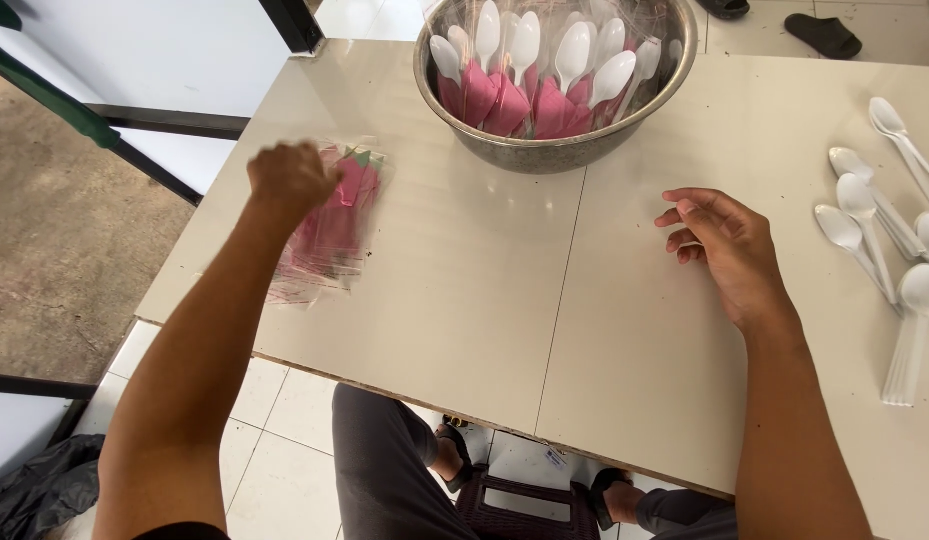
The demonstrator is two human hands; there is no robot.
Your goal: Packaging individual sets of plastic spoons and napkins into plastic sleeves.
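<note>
My left hand point(290, 178) is curled at the top of a stack of clear plastic sleeves with pink napkins inside point(329, 235), lying on the left part of the beige table point(484, 290); its fingertips are hidden, so whether it grips one is unclear. My right hand point(719, 245) hovers over the table's middle right, fingers loosely bent and apart, holding nothing. A steel bowl point(554, 150) at the far middle holds several wrapped white plastic spoons with pink napkins point(544, 70).
Loose white plastic spoons point(879, 230) lie at the table's right edge. My knees and a dark stool point(524, 505) show below the near edge. A green rail point(54, 100) crosses the upper left; sandals point(824, 35) lie on the tiled floor beyond.
</note>
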